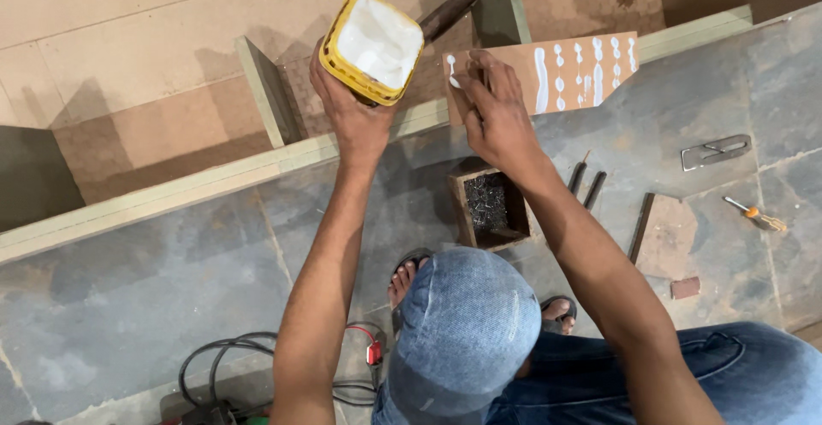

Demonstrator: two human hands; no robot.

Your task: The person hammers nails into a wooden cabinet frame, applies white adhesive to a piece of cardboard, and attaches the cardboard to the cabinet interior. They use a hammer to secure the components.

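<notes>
My left hand (355, 121) grips a yellow tub (374, 44) of white glue from below and tilts its open mouth toward me. My right hand (498, 115) rests, fingers bent, on the left end of a brown board (591, 91). The fingertips are at a white glue smear there. Whether they pinch something small, I cannot tell. Lines and dots of white glue run across the rest of the board. The board lies over the green-edged wooden frame (171, 190).
A small wooden box of nails (490, 207) stands on the stone floor by my sandalled feet. To the right lie two dark metal rods (586, 187), a flat board piece (666, 237), a metal bracket (716, 151) and a screwdriver (753, 214). Cables (231, 365) coil at the lower left.
</notes>
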